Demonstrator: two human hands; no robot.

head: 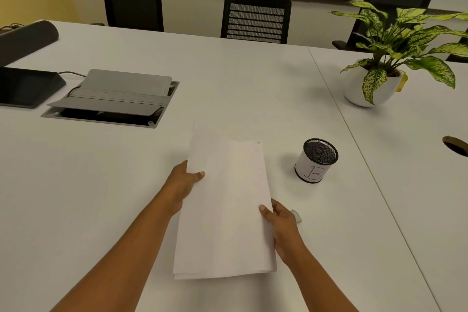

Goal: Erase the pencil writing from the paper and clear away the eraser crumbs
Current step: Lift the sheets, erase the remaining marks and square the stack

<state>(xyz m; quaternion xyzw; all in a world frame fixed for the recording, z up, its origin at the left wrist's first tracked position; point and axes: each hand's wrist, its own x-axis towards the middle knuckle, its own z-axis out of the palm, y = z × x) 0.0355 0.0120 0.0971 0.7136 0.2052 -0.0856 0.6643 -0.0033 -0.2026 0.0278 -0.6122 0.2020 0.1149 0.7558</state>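
While left hand (pixel 182 185) pinches left edge of paper (pixel 228 210), thumb on top, right hand (pixel 281 220) pinches right edge same way. Paper lies between hands, over near part of table (pixel 101 197); near end looks doubled, no pencil marks visible. Better tilt sheet gently so any crumbs slide off, without creasing. Small white thing (pixel 296 216), maybe eraser, just beside right hand. Mesh cup (pixel 317 159) near, plant (pixel 395 40) well apart; nothing blocks.
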